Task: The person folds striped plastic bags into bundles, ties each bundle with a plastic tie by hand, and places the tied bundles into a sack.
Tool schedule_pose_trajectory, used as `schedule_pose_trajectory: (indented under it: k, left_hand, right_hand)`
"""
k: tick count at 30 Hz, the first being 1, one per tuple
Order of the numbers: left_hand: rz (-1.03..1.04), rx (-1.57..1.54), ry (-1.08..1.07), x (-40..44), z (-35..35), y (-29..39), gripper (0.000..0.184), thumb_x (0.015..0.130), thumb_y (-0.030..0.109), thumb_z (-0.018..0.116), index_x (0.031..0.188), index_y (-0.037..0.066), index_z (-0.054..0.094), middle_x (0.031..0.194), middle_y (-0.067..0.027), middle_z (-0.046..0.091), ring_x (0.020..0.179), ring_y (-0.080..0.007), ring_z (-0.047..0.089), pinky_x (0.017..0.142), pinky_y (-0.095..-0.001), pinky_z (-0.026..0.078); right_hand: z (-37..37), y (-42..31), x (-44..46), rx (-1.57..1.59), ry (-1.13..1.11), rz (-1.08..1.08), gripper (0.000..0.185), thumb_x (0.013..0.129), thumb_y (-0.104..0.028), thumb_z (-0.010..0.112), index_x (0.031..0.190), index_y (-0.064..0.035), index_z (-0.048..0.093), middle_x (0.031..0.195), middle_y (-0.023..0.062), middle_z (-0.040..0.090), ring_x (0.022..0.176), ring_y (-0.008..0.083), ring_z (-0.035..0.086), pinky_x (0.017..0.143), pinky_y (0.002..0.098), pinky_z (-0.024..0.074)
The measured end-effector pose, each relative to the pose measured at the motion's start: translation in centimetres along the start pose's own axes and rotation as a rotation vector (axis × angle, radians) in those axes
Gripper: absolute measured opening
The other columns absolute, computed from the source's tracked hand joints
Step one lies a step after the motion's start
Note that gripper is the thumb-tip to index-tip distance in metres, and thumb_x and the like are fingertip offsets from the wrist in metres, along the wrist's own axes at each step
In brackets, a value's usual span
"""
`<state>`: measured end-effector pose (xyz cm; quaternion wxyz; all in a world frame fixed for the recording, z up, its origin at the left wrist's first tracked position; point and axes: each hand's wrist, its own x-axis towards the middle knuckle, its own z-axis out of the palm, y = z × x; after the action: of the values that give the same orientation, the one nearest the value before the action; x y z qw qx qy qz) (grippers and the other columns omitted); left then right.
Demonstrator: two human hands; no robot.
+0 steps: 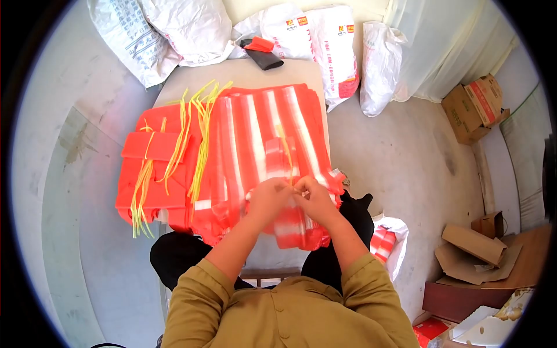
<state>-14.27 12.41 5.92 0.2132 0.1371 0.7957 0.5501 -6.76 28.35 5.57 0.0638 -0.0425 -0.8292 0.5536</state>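
Khaki shirt (272, 313) nearest; left hand (272, 198) and right hand (315, 200) pinch a yellow tie (284, 145) near red stack's edge (219, 227); floor (406, 162) spreads rightward.

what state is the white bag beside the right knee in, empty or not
Not empty: the white bag is open, and red and white material shows inside. How full, I cannot tell.

Person in tan shirt (284, 313) seated at desk (249, 72), left hand (313, 198) and right hand (271, 197) meeting at yellow strip (285, 148) over red-and-white striped material (243, 139). Yellow strands (203, 139) across red stack, left of centre. White sacks (188, 29) along top; cardboard boxes (473, 110) upper right.
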Motion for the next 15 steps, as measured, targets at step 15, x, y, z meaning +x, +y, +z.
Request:
schedule_pose_trajectory:
  k: [15]
  left_hand:
    - [0.052,0.158,-0.002,-1.4,-0.3,-0.2,0.019,0.094,0.020,0.072,0.100,0.002,0.074,0.079,-0.0042,0.071,0.072,-0.0097,0.063,0.067,-0.0286,0.050]
  right_hand:
    - [1.0,0.7,0.0,-0.278,0.211,-0.226,0.013,0.085,-0.005,0.066,0.095,-0.0067,0.075,0.097,0.0099,0.070,0.099,0.0311,0.064,0.084,0.0383,0.0536]
